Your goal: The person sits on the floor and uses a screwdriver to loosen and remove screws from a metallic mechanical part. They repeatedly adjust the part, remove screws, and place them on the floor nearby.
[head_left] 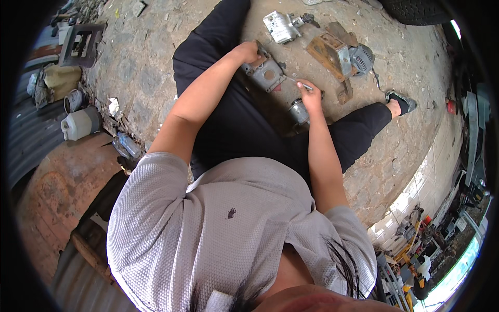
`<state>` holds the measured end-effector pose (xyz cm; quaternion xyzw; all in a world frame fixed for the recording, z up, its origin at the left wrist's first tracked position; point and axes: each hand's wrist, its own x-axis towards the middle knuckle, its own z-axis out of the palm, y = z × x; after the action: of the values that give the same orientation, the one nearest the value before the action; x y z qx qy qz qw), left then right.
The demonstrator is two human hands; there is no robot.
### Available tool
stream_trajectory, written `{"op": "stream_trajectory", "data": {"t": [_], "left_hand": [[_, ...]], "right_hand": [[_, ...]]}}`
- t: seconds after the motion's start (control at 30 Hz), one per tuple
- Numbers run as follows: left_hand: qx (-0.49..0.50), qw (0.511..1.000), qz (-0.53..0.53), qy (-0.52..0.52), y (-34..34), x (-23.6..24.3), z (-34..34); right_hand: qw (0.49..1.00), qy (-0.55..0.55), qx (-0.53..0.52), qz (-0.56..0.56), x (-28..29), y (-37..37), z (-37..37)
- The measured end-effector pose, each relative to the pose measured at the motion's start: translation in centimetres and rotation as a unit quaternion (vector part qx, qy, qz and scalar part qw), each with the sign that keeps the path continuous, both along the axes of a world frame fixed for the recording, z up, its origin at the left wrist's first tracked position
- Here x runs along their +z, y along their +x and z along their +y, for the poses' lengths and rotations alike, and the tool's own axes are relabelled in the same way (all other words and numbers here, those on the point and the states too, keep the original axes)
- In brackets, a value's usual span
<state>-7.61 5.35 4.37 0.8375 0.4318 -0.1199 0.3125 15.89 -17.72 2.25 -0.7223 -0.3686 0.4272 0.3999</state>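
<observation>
My left hand (248, 52) grips the upper end of a grey metal housing (260, 78) with a round opening, between my legs. Below and right of it, my right hand (311, 96) holds a thin metal tool (297, 81) in closed fingers, its end toward the housing. A cylindrical silver part (299, 112) lies just under my right hand. Beyond, a silver cast part (280, 28) with a dark fitting lies on the ground beside a rusty metal block (325, 57) and a round finned alternator-like part (361, 58).
A tire (416, 10) stands at the top right. On the left are a dark square frame (78, 44), a white jug (80, 124), plastic bottles (128, 145) and corrugated metal sheet (26, 145). Mixed tools (416, 229) crowd the lower right beside a pale tiled strip.
</observation>
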Motion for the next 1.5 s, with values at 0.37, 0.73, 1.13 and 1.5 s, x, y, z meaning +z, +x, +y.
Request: {"op": "stream_trajectory", "data": {"t": [0.37, 0.73, 1.13, 1.5], "left_hand": [[-0.005, 1.000, -0.002, 0.017, 0.3, -0.1, 0.0], [-0.008, 1.000, -0.015, 0.010, 0.1, -0.2, 0.0], [-0.038, 0.999, 0.013, 0.021, 0.2, 0.0, 0.1], [-0.021, 1.000, 0.006, 0.010, 0.0, 0.1, 0.1]], "right_hand": [[0.972, 0.079, -0.102, -0.197, -1.7, 0.8, 0.4], [0.978, 0.063, 0.006, -0.199, -0.1, -2.1, 0.3], [0.991, 0.073, 0.105, -0.037, 0.8, -3.3, 0.2], [0.982, 0.079, -0.017, -0.172, 0.4, -1.6, 0.0]]}}
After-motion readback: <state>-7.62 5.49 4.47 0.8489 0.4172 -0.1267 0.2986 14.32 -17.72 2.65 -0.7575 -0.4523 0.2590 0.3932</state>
